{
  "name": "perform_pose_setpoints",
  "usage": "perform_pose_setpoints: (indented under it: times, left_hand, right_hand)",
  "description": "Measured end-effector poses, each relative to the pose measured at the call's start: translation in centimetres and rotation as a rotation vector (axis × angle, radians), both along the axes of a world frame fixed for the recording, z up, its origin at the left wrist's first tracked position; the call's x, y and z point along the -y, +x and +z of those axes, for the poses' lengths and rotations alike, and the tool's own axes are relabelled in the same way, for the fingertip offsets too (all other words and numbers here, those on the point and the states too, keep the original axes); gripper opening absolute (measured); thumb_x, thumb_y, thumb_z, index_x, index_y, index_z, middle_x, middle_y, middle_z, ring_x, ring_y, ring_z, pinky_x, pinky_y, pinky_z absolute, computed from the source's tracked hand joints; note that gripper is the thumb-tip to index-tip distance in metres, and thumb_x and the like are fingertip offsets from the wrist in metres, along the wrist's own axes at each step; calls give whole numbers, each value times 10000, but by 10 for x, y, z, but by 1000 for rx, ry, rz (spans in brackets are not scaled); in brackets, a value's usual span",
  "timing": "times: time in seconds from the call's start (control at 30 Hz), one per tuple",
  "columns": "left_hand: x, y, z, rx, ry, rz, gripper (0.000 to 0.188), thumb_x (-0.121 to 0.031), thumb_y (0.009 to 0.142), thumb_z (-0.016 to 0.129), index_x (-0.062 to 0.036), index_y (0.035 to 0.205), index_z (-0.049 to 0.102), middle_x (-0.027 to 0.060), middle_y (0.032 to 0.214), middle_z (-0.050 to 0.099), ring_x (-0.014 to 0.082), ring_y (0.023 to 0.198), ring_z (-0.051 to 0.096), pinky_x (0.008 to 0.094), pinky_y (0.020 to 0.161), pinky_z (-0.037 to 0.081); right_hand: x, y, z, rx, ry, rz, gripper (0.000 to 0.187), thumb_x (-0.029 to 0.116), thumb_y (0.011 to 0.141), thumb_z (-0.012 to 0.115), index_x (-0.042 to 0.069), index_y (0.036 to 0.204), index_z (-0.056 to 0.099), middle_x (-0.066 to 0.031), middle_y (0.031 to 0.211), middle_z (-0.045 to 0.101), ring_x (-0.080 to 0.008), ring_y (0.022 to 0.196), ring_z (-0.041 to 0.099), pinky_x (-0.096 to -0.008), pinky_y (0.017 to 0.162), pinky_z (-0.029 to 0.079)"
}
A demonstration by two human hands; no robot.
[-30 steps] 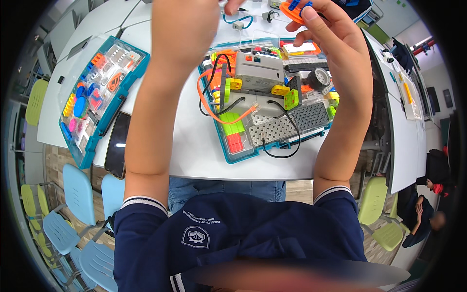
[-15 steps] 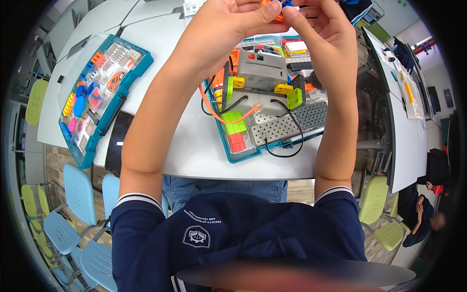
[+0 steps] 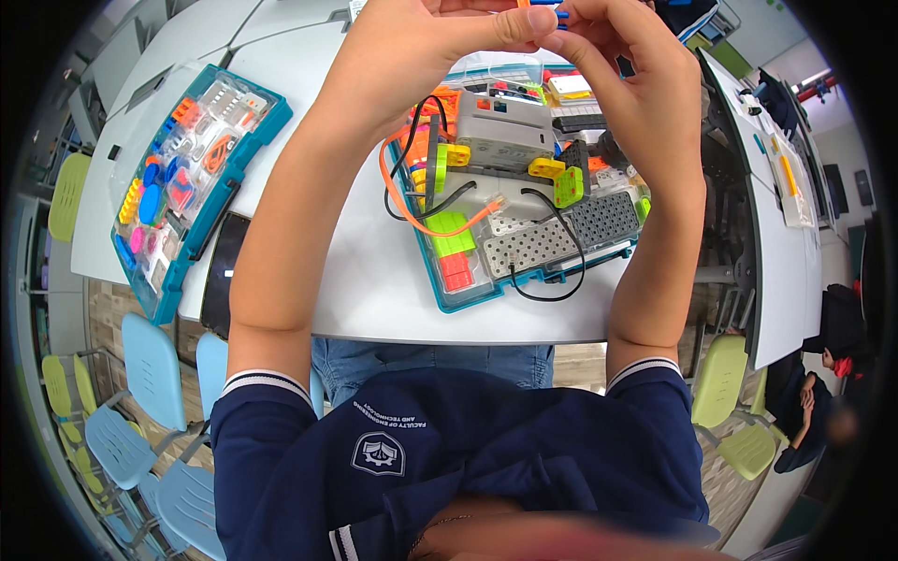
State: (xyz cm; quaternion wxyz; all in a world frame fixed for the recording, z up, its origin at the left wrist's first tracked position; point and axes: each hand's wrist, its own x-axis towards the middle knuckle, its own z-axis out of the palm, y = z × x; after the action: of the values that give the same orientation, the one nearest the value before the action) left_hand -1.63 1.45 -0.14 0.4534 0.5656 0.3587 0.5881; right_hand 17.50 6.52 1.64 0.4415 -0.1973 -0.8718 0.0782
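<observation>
At the top edge my left hand (image 3: 458,37) and my right hand (image 3: 622,61) meet, thumbs nearly touching. An orange plastic building piece (image 3: 524,4) is pinched in my left hand, mostly cut off by the frame. Slim blue plastic connector pegs (image 3: 561,15) show between the thumbs, at the fingertips of my right hand; how they join the orange piece is hidden. Below both hands a grey robot model (image 3: 505,136) with yellow and lime-green connectors rests on an open teal parts case (image 3: 458,301). An orange flat cable (image 3: 449,227) and black cables (image 3: 561,297) hang from it.
A second teal parts case (image 3: 224,178) with colourful pieces lies to the left. Beside it a black tablet-like device (image 3: 223,276) sits at the edge of the white table (image 3: 374,309). Blue chairs (image 3: 154,365) stand at left, a green chair (image 3: 720,383) at right. Another person (image 3: 800,421) is at far right.
Both hands have shifted slightly, the right one a little outward and down. Less of the orange piece shows now, and the blue pegs are turned differently.
</observation>
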Motion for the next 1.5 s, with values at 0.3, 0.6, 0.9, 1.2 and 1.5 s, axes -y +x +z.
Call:
perform_pose_setpoints:
  times: [0.3,0.6,0.9,1.2,1.5]
  left_hand:
    - [2,2,1,0,-14,37,497,-153,931,784,114,1313,611,162,1145,727,172,1023,699,282,926,558]
    - [0,2,2,76,-2,68,388,-110,934,765,66,1259,647,152,1106,736,189,991,719,308,889,601]
    - [5,1,3,131,114,-72,327,-99,939,754,57,1208,655,146,1039,739,186,901,734,296,805,626]
    - [10,5,12,4,127,16,363,-95,920,775,81,1215,659,168,1033,738,186,926,736,299,817,623]
    - [15,16,7,-347,569,321,413,-63,819,849,74,1180,702,184,1088,747,169,953,740,284,866,627]
  right_hand:
    - [-3,4,-2,18,53,-77,138,41,866,774,-22,869,651,-70,729,582,-129,630,574,-247,560,430]
    - [-5,7,-2,-237,-468,157,105,74,936,750,-25,923,719,-15,787,670,-56,659,597,-198,590,455]
    - [-15,7,-9,-286,-294,287,185,11,919,744,-30,1075,655,-36,937,657,-66,803,633,-199,691,511]
    - [-5,2,-8,-224,22,57,152,-99,819,730,-34,946,679,-64,882,663,-104,753,641,-227,676,512]
    - [-5,-6,-13,-271,236,11,179,-128,707,744,-41,852,685,-108,774,675,-173,652,641,-269,579,490]
